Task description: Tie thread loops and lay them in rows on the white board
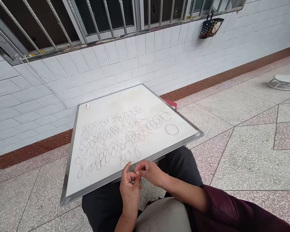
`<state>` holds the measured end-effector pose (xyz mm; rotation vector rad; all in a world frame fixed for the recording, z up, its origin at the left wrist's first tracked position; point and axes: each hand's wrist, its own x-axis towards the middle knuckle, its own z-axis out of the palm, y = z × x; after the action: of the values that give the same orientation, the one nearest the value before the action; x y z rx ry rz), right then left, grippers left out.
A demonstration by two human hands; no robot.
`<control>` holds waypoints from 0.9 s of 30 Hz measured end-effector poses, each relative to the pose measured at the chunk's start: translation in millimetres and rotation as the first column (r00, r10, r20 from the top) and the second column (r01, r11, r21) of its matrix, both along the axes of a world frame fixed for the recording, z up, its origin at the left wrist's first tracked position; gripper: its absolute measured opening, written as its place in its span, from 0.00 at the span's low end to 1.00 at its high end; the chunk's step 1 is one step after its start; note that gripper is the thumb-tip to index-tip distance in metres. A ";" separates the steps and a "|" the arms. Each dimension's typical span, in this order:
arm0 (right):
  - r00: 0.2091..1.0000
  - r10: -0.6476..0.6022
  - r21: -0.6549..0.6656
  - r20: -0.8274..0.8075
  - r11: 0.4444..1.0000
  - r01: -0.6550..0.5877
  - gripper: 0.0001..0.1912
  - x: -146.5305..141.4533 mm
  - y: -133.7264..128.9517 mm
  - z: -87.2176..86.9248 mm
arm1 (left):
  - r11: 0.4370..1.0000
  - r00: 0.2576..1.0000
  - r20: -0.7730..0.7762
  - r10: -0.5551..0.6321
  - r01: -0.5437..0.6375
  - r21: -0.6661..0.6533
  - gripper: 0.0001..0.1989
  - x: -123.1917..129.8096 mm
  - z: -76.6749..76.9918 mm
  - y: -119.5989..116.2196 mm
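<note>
My left hand (130, 190) and my right hand (151, 172) meet at the near edge of a white table (125, 100). Both are closed in a pinch, fingertips touching or nearly so. A thin wire loop (136, 152), twisted like a figure eight, lies on the table just beyond the fingers. Part of a fine strand seems to run into the fingertips, though most of what they hold is hidden. Rows of similar thin loops (106, 156) cover the middle and near left of the tabletop. Larger round wire coils (171, 129) lie to the right.
A metal rim (94, 187) edges the table, which stands against a white tiled wall (106, 69). A small white and red object (87, 106) sits at the far left corner. A polka-dot bag (210, 27) hangs from the window bars; a round stool (283, 82) stands at right.
</note>
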<state>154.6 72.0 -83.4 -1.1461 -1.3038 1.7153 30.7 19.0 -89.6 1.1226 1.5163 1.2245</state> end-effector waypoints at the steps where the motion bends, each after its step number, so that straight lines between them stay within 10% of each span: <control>1: 1.000 0.008 0.013 0.007 1.000 -0.008 0.07 0.3 0.8 -1.7 | 1.000 1.000 0.026 0.011 -0.010 -0.007 0.34 0.3 -0.4 0.9; 5: 0.997 -0.018 0.177 0.079 0.984 0.004 0.05 0.8 3.2 -10.0 | 0.998 0.992 0.120 0.040 -0.034 -0.052 0.36 1.1 2.9 4.5; 16: 0.872 0.342 -0.105 -0.351 0.911 -0.400 0.16 29.7 12.9 2.7 | 0.979 0.950 0.312 0.024 0.041 -0.200 0.40 -1.7 28.7 -4.6; 27: 0.800 0.339 -0.065 -0.496 0.904 -0.423 0.22 31.6 12.3 -8.6 | 0.951 0.934 0.356 0.004 0.107 -0.292 0.43 -4.9 44.2 -6.0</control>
<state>186.3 84.3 -92.1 -0.4945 -1.1342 2.2677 25.8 12.9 -45.4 0.6888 1.3329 1.0429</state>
